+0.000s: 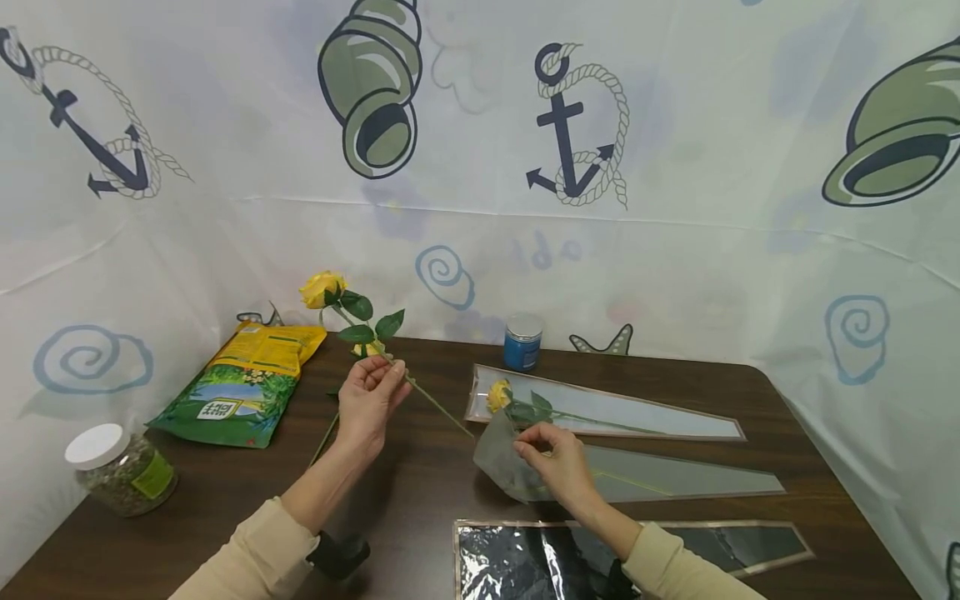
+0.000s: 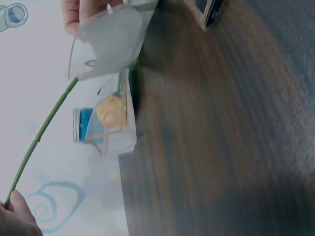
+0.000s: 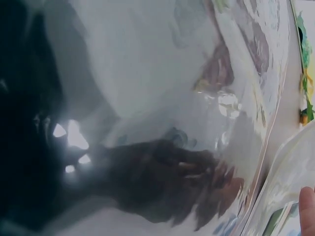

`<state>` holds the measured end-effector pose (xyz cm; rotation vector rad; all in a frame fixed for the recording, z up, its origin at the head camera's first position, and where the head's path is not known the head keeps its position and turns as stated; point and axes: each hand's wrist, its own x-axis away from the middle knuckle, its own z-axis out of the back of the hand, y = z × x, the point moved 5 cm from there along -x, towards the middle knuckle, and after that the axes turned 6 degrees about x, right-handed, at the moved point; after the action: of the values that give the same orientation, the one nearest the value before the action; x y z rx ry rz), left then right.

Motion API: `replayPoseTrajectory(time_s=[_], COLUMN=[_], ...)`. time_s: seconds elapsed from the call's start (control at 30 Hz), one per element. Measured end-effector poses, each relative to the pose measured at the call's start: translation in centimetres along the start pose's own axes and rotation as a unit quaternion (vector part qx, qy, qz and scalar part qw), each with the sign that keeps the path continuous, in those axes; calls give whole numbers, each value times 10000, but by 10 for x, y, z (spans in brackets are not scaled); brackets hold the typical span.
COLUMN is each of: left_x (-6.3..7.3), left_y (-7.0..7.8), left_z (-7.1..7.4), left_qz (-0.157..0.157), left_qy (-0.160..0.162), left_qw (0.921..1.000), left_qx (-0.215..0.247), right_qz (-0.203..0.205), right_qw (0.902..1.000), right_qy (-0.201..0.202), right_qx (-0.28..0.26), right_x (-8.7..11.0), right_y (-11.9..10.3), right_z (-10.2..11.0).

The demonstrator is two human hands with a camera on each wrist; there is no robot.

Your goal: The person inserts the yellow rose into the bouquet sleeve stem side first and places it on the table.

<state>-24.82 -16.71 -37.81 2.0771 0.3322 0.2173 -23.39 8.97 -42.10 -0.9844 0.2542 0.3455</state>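
Observation:
My left hand (image 1: 369, 408) pinches the green stem of a yellow rose (image 1: 322, 289), its bloom tilted up to the left and its stem end slanting down to the right. That stem end points at the mouth of a translucent grey flower sleeve (image 1: 506, 458). The sleeve's raised edge is pinched by my right hand (image 1: 558, 467). In the left wrist view the rose stem (image 2: 42, 132) reaches the edge of the lifted film (image 2: 115, 42); whether it has entered is unclear. Part of a second yellow bloom (image 1: 367, 350) shows behind my left hand.
A white sleeve (image 1: 697, 422) with a yellow rose (image 1: 498, 396) lies behind; a dark shiny sleeve (image 1: 510, 554) lies in front. A blue jar (image 1: 522, 342) stands at the back. Left are a yellow-green bag (image 1: 243, 383) and a white-lidded jar (image 1: 123, 471).

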Motion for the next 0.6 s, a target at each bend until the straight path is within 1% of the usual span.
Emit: replayPoseTrajectory(time_s=[0.1, 0.17, 0.37, 0.5, 0.6], left_x=[5, 10, 20, 25, 27], left_y=[-5, -10, -30, -41, -46], left_z=[-3, -6, -15, -18, -20], left_qz=[-171, -252, -450, -490, -586], left_qy=[86, 43, -144, -182, -184], left_qw=[9997, 9996, 9989, 9985, 9979], left_qx=[149, 144, -25, -128, -206], right_qz=[106, 171, 245, 262, 295], right_qw=[9999, 9998, 9996, 9995, 9992], right_qy=[40, 70, 128, 173, 268], right_qx=[32, 29, 97, 20, -60], right_x=[0, 0, -1, -3, -4], right_y=[-1, -2, -8, -13, -15], right_z=[-1, -1, -3, -6, -8])
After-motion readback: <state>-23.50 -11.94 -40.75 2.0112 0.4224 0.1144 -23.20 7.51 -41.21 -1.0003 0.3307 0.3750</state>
